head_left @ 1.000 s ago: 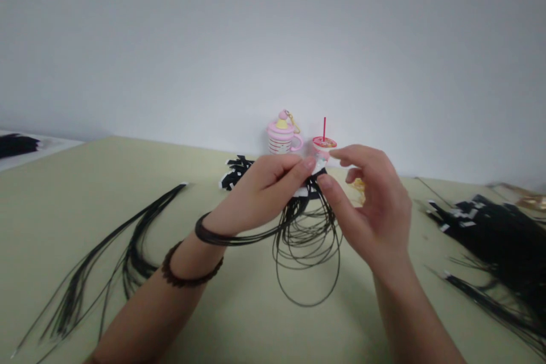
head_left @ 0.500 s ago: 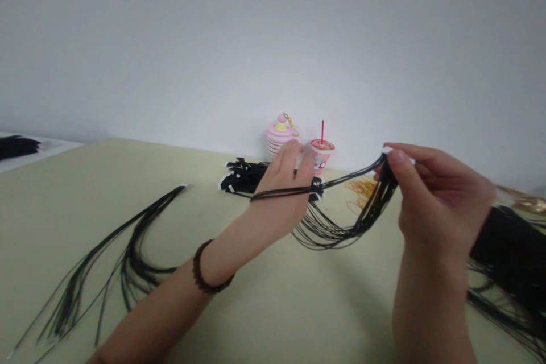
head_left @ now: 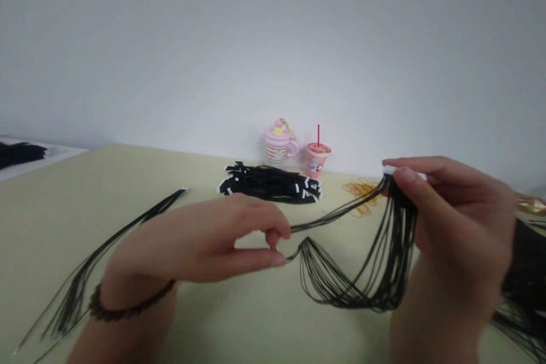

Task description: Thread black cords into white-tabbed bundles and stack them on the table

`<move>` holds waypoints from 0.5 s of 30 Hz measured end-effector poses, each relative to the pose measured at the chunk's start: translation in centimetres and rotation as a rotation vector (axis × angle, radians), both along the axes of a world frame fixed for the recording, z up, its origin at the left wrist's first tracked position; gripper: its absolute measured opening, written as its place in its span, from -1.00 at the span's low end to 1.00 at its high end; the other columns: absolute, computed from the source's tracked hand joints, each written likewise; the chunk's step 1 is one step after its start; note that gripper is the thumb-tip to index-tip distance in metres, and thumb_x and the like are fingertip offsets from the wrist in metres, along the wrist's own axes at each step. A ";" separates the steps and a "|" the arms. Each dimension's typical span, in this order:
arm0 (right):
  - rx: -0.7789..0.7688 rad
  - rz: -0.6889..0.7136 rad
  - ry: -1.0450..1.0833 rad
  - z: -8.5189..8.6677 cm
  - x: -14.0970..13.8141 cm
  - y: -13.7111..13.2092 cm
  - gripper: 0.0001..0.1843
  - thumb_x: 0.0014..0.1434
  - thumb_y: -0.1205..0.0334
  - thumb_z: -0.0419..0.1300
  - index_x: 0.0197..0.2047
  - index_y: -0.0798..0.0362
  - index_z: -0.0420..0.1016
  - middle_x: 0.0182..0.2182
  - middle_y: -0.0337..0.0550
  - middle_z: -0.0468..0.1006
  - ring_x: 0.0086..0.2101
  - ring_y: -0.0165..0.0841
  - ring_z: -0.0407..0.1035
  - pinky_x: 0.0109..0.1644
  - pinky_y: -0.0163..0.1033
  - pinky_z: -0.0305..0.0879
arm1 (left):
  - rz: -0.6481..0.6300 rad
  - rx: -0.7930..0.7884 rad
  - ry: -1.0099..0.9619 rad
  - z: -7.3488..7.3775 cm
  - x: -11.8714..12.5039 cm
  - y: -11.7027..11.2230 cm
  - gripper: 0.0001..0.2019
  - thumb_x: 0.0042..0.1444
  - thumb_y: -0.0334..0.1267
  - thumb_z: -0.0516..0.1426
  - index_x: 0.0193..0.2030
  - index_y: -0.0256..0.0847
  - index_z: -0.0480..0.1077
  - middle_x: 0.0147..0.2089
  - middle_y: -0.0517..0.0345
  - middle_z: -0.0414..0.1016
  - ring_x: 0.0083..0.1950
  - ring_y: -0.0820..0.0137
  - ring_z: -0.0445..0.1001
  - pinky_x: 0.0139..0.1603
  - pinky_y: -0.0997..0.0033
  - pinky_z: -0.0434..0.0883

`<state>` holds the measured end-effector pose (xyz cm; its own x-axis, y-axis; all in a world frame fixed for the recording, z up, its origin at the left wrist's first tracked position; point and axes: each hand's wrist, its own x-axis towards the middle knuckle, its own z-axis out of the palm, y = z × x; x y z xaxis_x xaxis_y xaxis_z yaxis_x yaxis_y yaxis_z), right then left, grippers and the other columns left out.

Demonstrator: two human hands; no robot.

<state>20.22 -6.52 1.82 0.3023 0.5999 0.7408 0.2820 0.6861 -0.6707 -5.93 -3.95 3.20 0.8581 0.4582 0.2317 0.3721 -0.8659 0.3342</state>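
A bundle of thin black cords [head_left: 354, 273] hangs in a sagging loop between my two hands above the pale green table [head_left: 239, 318]. My left hand [head_left: 200, 244] is closed, pinching one end of the cords between thumb and fingers. My right hand [head_left: 456, 222] is closed on the other end, where small white tips show at my fingertips. A dark bead bracelet sits on my left wrist.
A stack of black cords with white tags [head_left: 268, 182] lies at the back by a pink toy cup [head_left: 277, 145] and a small red-straw cup [head_left: 316, 158]. Orange rubber bands [head_left: 360, 189] lie nearby. Loose black cords [head_left: 106, 256] spread at left; more pile up at right [head_left: 524, 273].
My left hand slid down toward me along the cords, from loops around the hand to a pinch on their end. My right hand stayed raised, and the cords now sag lower between them.
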 end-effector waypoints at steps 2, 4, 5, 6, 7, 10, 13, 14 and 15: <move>-0.062 0.145 0.030 0.2 0.3 -0.7 -0.88 -0.01 0.25 0.34 -0.33 0.02 0.60 -0.53 -0.24 0.55 -0.56 -0.54 0.37 -0.54 -0.49 0.25 | -0.001 -0.025 -0.082 -0.5 0.5 1.2 -0.84 0.16 -0.20 0.08 -0.34 -0.22 0.39 -0.40 0.25 0.49 -0.38 0.55 0.44 -0.31 0.60 0.34; -0.146 0.364 0.091 0.5 0.8 -0.9 -0.83 -0.02 0.17 0.34 -0.33 0.04 0.59 -0.65 -0.27 0.46 -0.64 -0.55 0.29 -0.64 -0.51 0.17 | -0.032 -0.035 -0.159 -1.4 1.5 2.3 -0.84 0.11 -0.20 0.12 -0.25 -0.24 0.38 -0.33 0.18 0.51 -0.32 0.50 0.45 -0.26 0.57 0.36; -0.178 0.461 0.149 0.6 1.1 -0.7 -0.80 -0.04 0.14 0.34 -0.33 0.06 0.58 -0.69 -0.29 0.39 -0.66 -0.57 0.25 -0.68 -0.53 0.13 | -0.084 -0.050 -0.148 -2.0 2.1 2.7 -0.75 0.08 -0.22 0.15 -0.12 -0.26 0.37 -0.19 0.10 0.52 -0.20 0.45 0.47 -0.17 0.53 0.38; -0.197 0.536 0.228 0.7 1.4 -0.4 -0.78 -0.05 0.14 0.35 -0.33 0.09 0.57 -0.72 -0.32 0.33 -0.68 -0.59 0.20 -0.69 -0.54 0.11 | -0.160 -0.074 -0.096 -2.6 2.8 2.9 -0.61 0.05 -0.25 0.16 0.04 -0.28 0.32 0.00 -0.01 0.47 -0.03 0.37 0.44 -0.03 0.46 0.36; -0.203 0.594 0.330 0.9 1.7 0.1 -0.77 -0.06 0.16 0.36 -0.33 0.12 0.55 -0.72 -0.35 0.28 -0.68 -0.62 0.16 -0.70 -0.56 0.10 | -0.270 -0.100 -0.030 -3.3 3.4 3.1 -0.47 0.02 -0.27 0.18 0.15 -0.34 0.24 0.16 -0.12 0.36 0.15 0.28 0.33 0.15 0.37 0.26; -0.141 0.720 0.669 1.0 2.8 2.3 -0.78 0.02 0.20 0.31 -0.32 0.18 0.48 -0.68 -0.43 0.24 -0.71 -0.71 0.06 -0.72 -0.63 0.04 | -0.539 -0.238 0.199 -4.9 5.1 3.4 -0.14 -0.12 -0.13 0.28 0.27 -0.55 0.09 0.28 -0.33 0.17 0.31 0.11 0.14 0.30 0.33 0.07; -0.005 0.585 0.909 0.7 4.2 4.5 -0.74 0.26 0.18 0.05 -0.36 0.17 0.40 -0.65 -0.42 0.30 -0.73 -0.73 0.04 -0.74 -0.61 0.01 | -0.616 -0.378 0.268 -5.2 5.5 3.3 -0.07 -0.15 -0.07 0.29 0.31 -0.46 0.01 0.22 -0.25 0.28 0.19 0.16 0.32 0.18 0.42 0.23; 0.023 0.514 0.945 0.6 4.8 5.0 -0.68 0.31 0.19 -0.04 -0.38 0.16 0.38 -0.64 -0.41 0.31 -0.74 -0.72 0.04 -0.74 -0.60 0.02 | -0.621 -0.402 0.252 -5.0 5.4 3.1 -0.08 -0.14 -0.06 0.29 0.30 -0.43 0.02 0.15 -0.22 0.37 0.13 0.18 0.39 0.13 0.43 0.27; 0.041 0.453 0.961 0.5 5.3 5.4 -0.65 0.33 0.21 -0.09 -0.41 0.14 0.36 -0.64 -0.41 0.32 -0.74 -0.71 0.05 -0.73 -0.59 0.04 | -0.614 -0.415 0.230 -4.8 5.2 3.0 -0.11 -0.14 -0.05 0.29 0.28 -0.41 0.05 0.06 -0.18 0.46 0.06 0.21 0.45 0.08 0.44 0.30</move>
